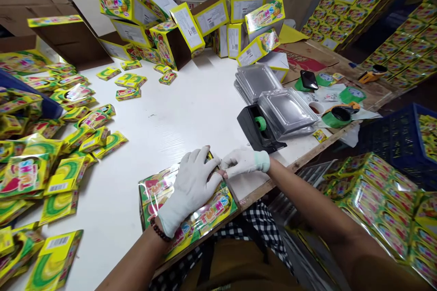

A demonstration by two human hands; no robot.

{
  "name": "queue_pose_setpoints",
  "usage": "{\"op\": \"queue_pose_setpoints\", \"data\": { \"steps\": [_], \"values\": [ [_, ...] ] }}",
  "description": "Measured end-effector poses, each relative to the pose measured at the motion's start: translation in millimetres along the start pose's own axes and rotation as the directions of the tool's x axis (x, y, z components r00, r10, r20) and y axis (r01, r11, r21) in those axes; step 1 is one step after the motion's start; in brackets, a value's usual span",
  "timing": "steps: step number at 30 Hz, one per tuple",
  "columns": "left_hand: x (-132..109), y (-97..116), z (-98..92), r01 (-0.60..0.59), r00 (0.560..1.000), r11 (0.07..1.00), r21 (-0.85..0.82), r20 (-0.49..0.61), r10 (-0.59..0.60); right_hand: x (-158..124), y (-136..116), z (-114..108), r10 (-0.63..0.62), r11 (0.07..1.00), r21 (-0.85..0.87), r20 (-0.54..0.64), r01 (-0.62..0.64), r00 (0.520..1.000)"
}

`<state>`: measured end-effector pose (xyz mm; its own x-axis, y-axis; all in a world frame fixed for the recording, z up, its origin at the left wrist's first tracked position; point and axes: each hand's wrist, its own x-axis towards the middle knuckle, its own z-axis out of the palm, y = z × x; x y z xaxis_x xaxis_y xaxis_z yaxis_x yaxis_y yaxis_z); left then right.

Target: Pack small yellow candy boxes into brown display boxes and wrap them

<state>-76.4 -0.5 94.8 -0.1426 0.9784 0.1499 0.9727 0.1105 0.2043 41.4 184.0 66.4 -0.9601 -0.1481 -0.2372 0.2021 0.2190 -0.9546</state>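
Observation:
A pack of yellow and green candy boxes under a shiny clear cover lies at the table's front edge. My left hand, in a white glove with bare fingertips, rests on top of it with fingers stretched out. At the pack's right edge my gloved right hand is closed in a pinch, close to the left thumb. What the pinch holds, if anything, is too small to make out. A black tape dispenser with a green roll stands just beyond my right hand.
Loose candy boxes are heaped at the left. Opened display cartons pile up along the back. Stacked clear plastic lids and green tape rolls occupy the right. A blue crate and finished-looking packs stand beside the table.

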Motion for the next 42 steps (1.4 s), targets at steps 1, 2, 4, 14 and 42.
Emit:
{"op": "queue_pose_setpoints", "data": {
  "steps": [1,2,4,14,42],
  "values": [
    [-0.1,0.4,0.2,0.006,1.000,1.000,-0.004,0.000,-0.006,3.7,9.5,1.4,0.021,0.998,0.059,0.006,-0.021,1.000],
    [0.0,0.3,0.7,0.007,1.000,1.000,-0.009,0.001,-0.007,5.1,18.6,4.1,0.047,0.991,0.126,0.002,-0.047,0.999],
    [1.5,-0.6,1.4,0.003,1.000,1.000,-0.013,0.009,-0.003,4.2,33.5,13.9,0.137,0.958,0.258,-0.032,-0.124,0.990],
    [-59.1,14.1,-34.0,-0.327,0.933,0.944,-0.050,0.143,0.330,-49.8,25.6,56.0,0.197,0.980,0.117,-0.568,-0.158,0.799],
    [-78.6,-40.9,-19.0,-0.254,0.928,0.967,0.003,-0.282,0.244,-144.2,68.3,10.8,0.267,0.963,0.267,-0.925,-0.035,0.270]
  ]
}}
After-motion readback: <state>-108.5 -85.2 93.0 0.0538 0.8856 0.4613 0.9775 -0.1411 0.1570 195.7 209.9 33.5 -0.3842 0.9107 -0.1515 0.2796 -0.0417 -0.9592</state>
